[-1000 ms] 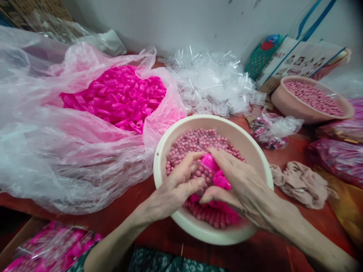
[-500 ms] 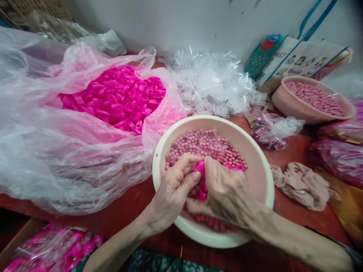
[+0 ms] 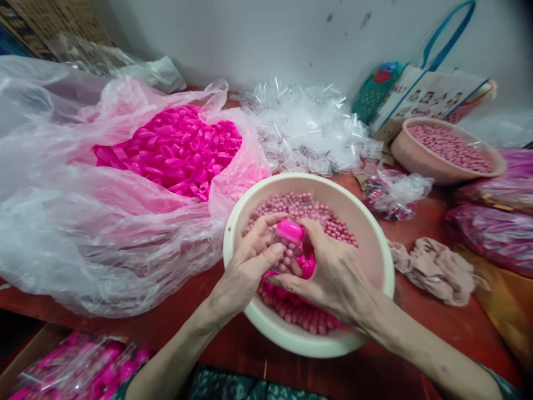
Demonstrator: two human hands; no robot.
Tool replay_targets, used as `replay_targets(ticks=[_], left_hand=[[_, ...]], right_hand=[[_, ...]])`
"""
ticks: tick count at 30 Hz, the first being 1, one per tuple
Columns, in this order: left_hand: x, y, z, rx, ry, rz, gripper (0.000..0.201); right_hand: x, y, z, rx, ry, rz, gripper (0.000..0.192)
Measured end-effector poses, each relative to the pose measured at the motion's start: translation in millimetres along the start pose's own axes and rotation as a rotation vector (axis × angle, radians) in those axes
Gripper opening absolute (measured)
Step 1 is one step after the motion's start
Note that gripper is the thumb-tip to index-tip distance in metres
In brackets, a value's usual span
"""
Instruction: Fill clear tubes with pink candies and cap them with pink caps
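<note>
Red-brown worktop against a white wall, crowded with bags and bowls.

At 10 o'clock a big clear bag lies open, full of bright pink caps; at 12, a heap of clear sleeves; at 2, a second bowl of beads before a tote; at 3, a crumpled cloth. Centre, the cream bowl holds pink beads. Above them the left hand and right hand are pressed together, both pinching one pink cap.
</note>
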State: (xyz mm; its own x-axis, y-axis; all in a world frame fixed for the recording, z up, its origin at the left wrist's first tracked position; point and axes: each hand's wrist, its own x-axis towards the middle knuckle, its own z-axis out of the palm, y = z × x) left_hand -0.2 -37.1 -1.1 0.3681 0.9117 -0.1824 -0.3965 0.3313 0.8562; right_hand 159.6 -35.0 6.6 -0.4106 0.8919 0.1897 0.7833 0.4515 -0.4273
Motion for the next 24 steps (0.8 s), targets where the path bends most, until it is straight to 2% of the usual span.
replay_targets(ticks=[3, 6, 13, 15, 18, 21, 24], left_hand=[[0.2, -1.1, 0.1, 0.023, -0.043, 0.0, 0.04], [0.3, -3.3, -0.5, 0.048, -0.08, 0.021, 0.036], [-0.4, -6.8, -5.5, 0.061, -0.053, 0.009, 0.032], [-0.6, -6.4, -5.1, 0.052, -0.04, 0.019, 0.031], [-0.1, -4.9, -2.5, 0.022, 0.015, 0.068, 0.029], [1.8, -2.9, -0.3, -0.063, 0.104, 0.112, 0.029], [3.8, -1.0, 0.2, -0.109, 0.137, 0.097, 0.027]], right_hand=[[-1.7, 2.4, -0.6, -0.05, 0.033, -0.085, 0.051], [-2.3, 5.0, 1.7, -0.113, 0.061, -0.174, 0.041], [-1.2, 0.0, 8.1, -0.402, 0.097, -0.285, 0.009], [0.7, -3.5, 9.3, -0.384, 0.126, -0.298, 0.012], [3.5, -6.0, 11.0, -0.183, 0.146, -0.229, 0.024], [5.6, -5.5, 11.3, -0.029, 0.08, -0.133, 0.032], [6.2, -4.5, 9.8, -0.002, 0.05, -0.108, 0.03]])
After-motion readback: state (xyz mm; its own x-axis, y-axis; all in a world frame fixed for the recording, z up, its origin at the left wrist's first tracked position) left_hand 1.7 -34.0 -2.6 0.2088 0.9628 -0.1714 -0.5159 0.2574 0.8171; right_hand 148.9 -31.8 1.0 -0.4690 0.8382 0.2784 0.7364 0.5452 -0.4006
